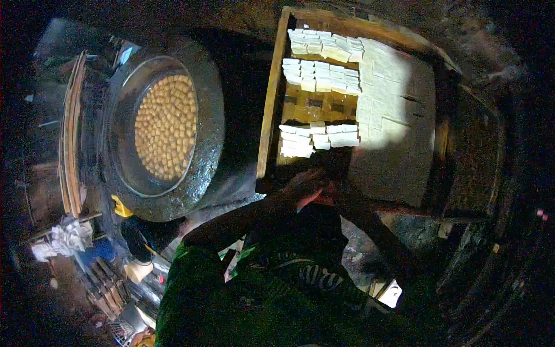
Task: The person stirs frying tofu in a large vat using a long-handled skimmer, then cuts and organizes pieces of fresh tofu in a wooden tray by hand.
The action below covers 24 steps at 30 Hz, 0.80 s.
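In a wooden tray [267, 124] lie rows of white tofu pieces [321, 77], with a wide slab of tofu [399, 156] scored into blocks on the right. The slab's lower part is in shadow. My left hand [311, 184] is at the tray's near edge, just below the nearest row of cut tofu [319, 139]. Close beside it, my right hand [338, 191] is in deep shade near the slab's lower left corner. The fingers of both hands are too dark to make out, and so is anything they may hold.
To the left, a large pan [130, 179] of liquid holds many browned pieces [166, 127] within a broad dark rim [211, 139]. Long wooden strips [70, 139] stand beyond it. A yellow object [120, 206] and a crumpled white bundle [69, 237] are at the lower left.
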Tool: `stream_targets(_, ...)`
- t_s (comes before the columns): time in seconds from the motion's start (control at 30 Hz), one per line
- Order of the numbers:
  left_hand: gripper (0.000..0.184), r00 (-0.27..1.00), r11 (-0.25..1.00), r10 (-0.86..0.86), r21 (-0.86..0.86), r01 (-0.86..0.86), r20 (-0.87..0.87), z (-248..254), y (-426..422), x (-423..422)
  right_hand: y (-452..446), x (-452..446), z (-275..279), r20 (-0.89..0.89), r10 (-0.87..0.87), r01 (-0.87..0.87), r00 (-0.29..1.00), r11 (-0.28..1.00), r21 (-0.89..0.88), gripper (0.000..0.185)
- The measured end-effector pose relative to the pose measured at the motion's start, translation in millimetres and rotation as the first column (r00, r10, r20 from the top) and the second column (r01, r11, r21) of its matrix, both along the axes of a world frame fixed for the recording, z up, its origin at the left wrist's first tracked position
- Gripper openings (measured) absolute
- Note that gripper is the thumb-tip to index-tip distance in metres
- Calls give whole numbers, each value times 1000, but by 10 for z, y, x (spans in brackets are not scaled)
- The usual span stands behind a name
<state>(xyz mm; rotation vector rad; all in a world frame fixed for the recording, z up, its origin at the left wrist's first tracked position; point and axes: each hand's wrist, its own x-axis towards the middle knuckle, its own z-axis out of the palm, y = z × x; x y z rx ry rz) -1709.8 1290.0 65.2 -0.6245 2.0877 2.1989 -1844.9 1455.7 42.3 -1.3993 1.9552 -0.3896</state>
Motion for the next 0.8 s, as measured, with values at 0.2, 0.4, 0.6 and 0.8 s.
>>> stream_targets(0.2, 28, 948, 894, -163, 448, 25, 273, 68, -252, 40, -174, -283, 94, 272, 114, -99, 956, 993, -69, 39)
stream_targets(0.4, 24, 997, 715, 70, 694, -78, 41, 44, -165, 48, -257, -353, 73, 277, 109, -83, 955, 991, -104, 38)
stream_targets(0.6, 20, 968, 625, -227, -779, 58, -109, 484, -511, -63, -337, -412, 46, 223, 67, -34, 973, 988, -148, 38)
stream_targets(0.8, 17, 965, 643, -237, -763, 72, -109, 444, -434, -39, -352, -462, 46, 189, 54, -22, 980, 986, -168, 38)
